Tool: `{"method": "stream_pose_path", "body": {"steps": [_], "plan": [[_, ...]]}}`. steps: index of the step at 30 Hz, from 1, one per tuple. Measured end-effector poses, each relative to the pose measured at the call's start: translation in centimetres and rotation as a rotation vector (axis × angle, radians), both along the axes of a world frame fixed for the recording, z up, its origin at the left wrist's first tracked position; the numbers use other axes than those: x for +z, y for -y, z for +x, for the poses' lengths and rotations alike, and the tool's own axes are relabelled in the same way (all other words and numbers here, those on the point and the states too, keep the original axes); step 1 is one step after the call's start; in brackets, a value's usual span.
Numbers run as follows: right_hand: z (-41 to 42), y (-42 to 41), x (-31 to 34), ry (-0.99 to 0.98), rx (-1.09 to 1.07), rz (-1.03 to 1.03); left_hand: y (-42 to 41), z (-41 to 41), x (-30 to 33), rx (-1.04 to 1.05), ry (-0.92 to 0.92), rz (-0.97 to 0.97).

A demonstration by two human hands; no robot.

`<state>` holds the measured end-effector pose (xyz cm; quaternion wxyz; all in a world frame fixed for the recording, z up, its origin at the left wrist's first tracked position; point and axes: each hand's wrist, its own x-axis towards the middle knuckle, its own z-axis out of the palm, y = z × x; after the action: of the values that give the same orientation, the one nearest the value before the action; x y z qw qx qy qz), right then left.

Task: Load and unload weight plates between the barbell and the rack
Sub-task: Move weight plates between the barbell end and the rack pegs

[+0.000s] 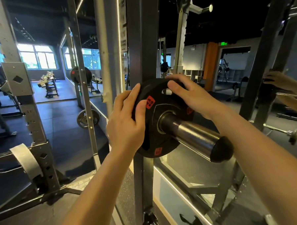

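Gripping 1 small black plate [161, 118] w/ both hands: left hand [127, 120] curled round its left rim, thumb on the face; right hand [191, 96] clamped over the top edge. Seated deep on the steel peg [190, 136], tight vs the rack upright [144, 43]. Prob. unloading or just racked, can't tell. Next, if pulling: slide straight along peg, keep level, clear black end cap [222, 149].

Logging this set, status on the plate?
Both hands on plate: left hand grips its left edge, right hand its top. Weight plate sits on barbell sleeve. Sleeve end unobstructed.
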<state>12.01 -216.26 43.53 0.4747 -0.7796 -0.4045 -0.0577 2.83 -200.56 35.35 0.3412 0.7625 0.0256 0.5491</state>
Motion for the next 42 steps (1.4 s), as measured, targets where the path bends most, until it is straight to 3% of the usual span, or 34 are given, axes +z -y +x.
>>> {"method": "stream_pose_path", "body": {"steps": [4, 9, 14, 16, 19, 22, 25, 30, 39, 42], "plan": [[-0.6, 0.8, -1.0, -0.026, -0.023, 0.036, -0.1, -0.2, 0.1, -0.049, -0.04, -0.006], [-3.0, 3.3, -5.7, -0.229, -0.127, 0.263, -0.3, -0.5, 0.5, -0.142, -0.043, -0.011], [-7.2, 5.6, -10.2, -0.198, -0.463, 0.06, 0.1, -1.7, 0.0, -0.199, -0.091, -0.075], [-8.7, 5.8, -11.2, -0.306, -0.496, 0.079, 0.2, -2.7, -1.6, -0.31, -0.126, -0.201], [-10.7, 5.5, -13.2, -0.415, -0.46, 0.095, 0.3, -5.0, -5.7, -0.394, -0.254, -0.371], [-12.7, 5.5, -15.5, -0.484, -0.408, -0.005, 0.5, -8.0, -8.8, -0.396, -0.557, -0.496], [-14.9, 4.5, -17.5, -0.556, -0.357, -0.082, 0.2, -11.2, -11.7, -0.41, -0.788, -0.322], [-19.7, 0.7, -21.3, -0.636, -0.207, -0.155, 0.5, -18.8, -15.6, -0.451, -0.934, -0.195], [-28.8, -1.0, -31.3, -0.838, 0.043, -0.364, 0.3, -33.1, -27.4, -0.078, -1.183, -0.453], [-31.5, -2.3, -34.2, -0.796, 0.124, -0.572, 0.9, -38.9, -30.5, -0.032, -1.226, -0.589]]}}
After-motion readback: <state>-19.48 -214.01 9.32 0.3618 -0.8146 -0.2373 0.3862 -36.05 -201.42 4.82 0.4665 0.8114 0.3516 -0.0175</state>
